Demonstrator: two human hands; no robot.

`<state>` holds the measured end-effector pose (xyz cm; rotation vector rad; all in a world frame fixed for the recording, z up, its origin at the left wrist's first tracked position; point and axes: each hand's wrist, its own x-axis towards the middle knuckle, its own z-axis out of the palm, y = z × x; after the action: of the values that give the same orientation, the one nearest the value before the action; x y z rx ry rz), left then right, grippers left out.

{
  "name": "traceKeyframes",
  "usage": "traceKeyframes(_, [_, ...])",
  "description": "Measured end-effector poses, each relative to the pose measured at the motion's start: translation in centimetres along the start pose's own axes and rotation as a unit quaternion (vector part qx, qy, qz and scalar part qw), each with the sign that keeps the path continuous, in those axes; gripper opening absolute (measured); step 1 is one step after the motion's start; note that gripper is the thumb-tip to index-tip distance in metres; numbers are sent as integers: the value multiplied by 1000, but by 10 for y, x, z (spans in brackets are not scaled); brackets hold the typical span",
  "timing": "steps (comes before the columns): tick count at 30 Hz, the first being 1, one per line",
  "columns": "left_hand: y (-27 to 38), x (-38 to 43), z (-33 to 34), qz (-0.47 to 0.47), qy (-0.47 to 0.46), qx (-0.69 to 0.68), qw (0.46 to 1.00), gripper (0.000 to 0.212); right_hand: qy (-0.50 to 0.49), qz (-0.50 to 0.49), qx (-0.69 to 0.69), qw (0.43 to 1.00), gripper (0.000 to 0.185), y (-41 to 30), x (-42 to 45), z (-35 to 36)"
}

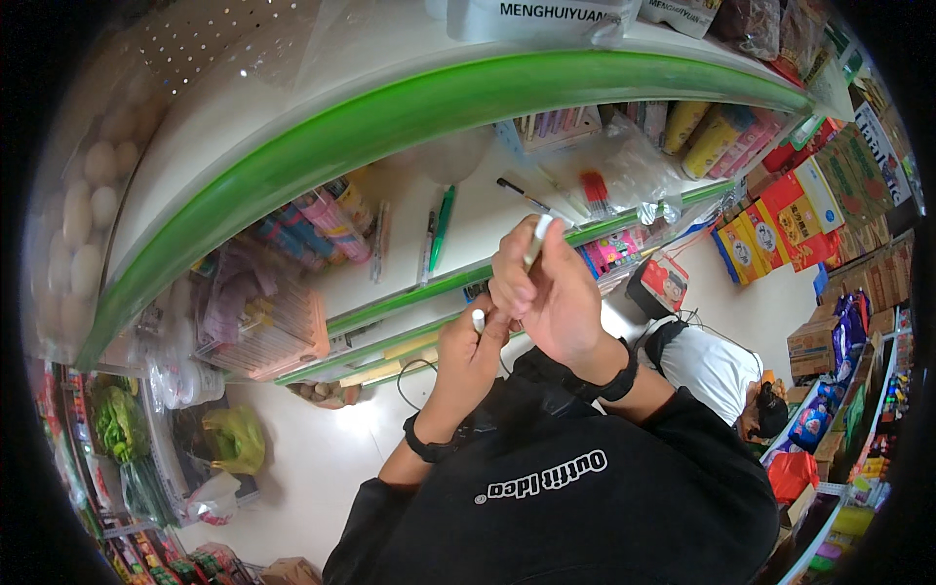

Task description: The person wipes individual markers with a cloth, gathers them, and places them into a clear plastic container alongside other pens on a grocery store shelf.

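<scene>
My right hand [548, 292] is raised in front of the shelf, its fingers closed around a pale pen-like stick with a white end [538, 238]. Close beside it, my left hand [474, 351] grips another slim item with a white tip [478, 320]; the rest of that item is hidden by the fingers. On the white shelf board [398, 267] lie a green pen [442, 228], a slim pen [427, 248] and a dark pen or brush [523, 193]. Red-tipped sticks [594, 191] lie beside a clear plastic bag [640, 164].
A green-edged upper shelf [439, 95] curves above the hands. A pink plastic basket [311, 333] stands at the left, with eggs [88, 212] farther out. Another person [713, 365] is low at the right, near a red and black box [662, 284] and stacked cartons [782, 219].
</scene>
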<state>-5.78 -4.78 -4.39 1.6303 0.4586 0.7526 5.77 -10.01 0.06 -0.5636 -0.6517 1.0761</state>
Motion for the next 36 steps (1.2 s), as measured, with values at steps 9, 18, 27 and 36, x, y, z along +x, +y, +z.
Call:
traceKeyframes(9, [6, 11, -1, 17, 11, 8, 1000, 26, 28, -56, -213, 975, 28, -28, 9, -7])
traceKeyframes(18, [11, 23, 2, 6, -41, -10, 999, 32, 59, -89, -230, 967, 26, -42, 21, -8])
traceKeyframes(27, [-9, 24, -4, -61, -108, -213, 969, 38, 18, -86, -172, 981, 52, -39, 24, -13])
traceKeyframes(36, [-10, 20, -7, -62, -74, -197, 976, 37, 37, -46, -284, 957, 38, -34, 30, -15])
